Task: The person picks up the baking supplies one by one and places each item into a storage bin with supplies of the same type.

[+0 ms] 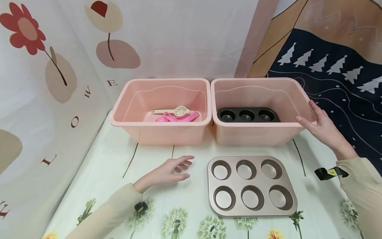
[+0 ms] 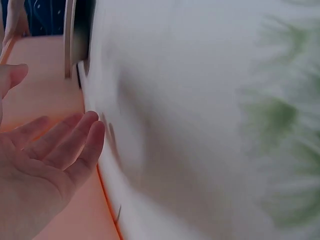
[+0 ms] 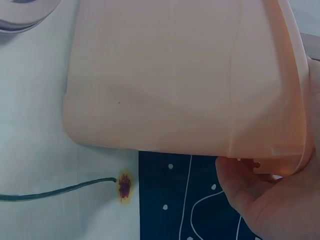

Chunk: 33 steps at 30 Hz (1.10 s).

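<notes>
My right hand (image 1: 323, 127) grips the right-hand pink bin (image 1: 247, 135) by its rim at the near right corner. In the right wrist view, a finger (image 3: 237, 182) reaches beneath the rim, and part of the hand is cut off by the frame. My left hand (image 1: 168, 171) hovers over the table with loose fingers and nothing in it, left of a champagne-coloured muffin pan (image 1: 234, 182). That pan lies flat, cups facing up, in front of the right-hand bin. Inside this bin sits a black muffin pan (image 1: 237, 114), its lower part hidden by the front wall.
A second pink bin (image 1: 167, 135) stands close beside the first on the left. It contains a cream egg separator (image 1: 180, 111) and pink measuring spoons (image 1: 191, 117). Behind both bins hangs a printed cloth (image 1: 185, 39); a flowered cloth (image 1: 98, 172) covers the table.
</notes>
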### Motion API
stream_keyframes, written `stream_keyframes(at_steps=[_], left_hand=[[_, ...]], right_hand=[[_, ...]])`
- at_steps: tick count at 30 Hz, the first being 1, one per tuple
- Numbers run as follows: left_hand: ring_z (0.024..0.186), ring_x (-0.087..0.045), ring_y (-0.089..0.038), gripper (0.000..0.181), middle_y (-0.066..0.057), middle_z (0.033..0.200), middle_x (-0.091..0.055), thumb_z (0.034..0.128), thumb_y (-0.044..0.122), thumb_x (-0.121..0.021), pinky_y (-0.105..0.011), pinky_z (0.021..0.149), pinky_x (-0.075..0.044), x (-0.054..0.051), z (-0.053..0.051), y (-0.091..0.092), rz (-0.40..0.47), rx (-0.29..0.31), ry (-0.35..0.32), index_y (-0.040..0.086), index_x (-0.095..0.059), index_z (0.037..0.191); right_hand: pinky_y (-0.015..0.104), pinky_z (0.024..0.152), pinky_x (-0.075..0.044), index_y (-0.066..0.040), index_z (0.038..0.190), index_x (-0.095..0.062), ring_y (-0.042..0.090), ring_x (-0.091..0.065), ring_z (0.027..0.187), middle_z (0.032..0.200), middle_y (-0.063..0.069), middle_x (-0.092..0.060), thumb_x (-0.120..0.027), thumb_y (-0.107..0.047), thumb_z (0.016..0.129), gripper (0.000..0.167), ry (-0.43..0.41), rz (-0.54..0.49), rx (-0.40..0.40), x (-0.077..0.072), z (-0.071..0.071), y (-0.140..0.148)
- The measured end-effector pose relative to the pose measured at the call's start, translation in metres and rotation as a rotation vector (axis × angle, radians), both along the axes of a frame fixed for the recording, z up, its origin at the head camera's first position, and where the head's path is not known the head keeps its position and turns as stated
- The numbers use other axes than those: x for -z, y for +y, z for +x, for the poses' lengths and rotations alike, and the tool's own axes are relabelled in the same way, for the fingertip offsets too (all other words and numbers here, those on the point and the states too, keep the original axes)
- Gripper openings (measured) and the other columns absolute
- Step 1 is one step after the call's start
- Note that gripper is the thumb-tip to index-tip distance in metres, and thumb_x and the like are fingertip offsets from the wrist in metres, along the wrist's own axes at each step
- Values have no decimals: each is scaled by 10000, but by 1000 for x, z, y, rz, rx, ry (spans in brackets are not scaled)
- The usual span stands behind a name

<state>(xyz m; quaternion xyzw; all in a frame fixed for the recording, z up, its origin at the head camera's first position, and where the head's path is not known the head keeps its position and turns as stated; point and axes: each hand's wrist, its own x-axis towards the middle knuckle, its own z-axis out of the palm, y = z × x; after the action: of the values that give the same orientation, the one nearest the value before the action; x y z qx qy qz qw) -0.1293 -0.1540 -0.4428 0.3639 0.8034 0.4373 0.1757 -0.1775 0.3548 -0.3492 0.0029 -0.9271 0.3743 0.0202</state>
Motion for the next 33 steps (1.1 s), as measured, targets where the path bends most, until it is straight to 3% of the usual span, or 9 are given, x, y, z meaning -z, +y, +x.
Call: stream_keyframes(at_steps=[7, 23, 33], left_hand=[[1010, -639, -285, 593, -198, 1195, -621, 908, 119, -664, -316, 813, -537, 6, 2, 23, -6, 52, -3, -41, -402, 1416], [839, -612, -180, 661, -137, 1057, -645, 884, 109, -660, -226, 691, -517, 9, 5, 52, -75, 66, 86, -76, -348, 1436], [787, -592, -95, 713, -115, 1021, -639, 865, 61, -681, -208, 651, -497, 15, 10, 60, -30, 54, 42, -88, -304, 1452]], right_hand=[[729, 997, -158, -105, 1539, 86, 591, -192, 1254, 1452, 418, -61, -499, -387, 985, 854, -21, -15, -4, 1, -1, 0], [726, 1012, -128, -103, 1537, 96, 596, -163, 1282, 1460, 414, -45, -502, -376, 985, 858, -32, -28, -6, 1, 0, 1], [724, 1015, -124, -105, 1542, 81, 593, -162, 1290, 1463, 409, -56, -502, -388, 980, 857, -31, -29, -9, 0, 1, 2]])
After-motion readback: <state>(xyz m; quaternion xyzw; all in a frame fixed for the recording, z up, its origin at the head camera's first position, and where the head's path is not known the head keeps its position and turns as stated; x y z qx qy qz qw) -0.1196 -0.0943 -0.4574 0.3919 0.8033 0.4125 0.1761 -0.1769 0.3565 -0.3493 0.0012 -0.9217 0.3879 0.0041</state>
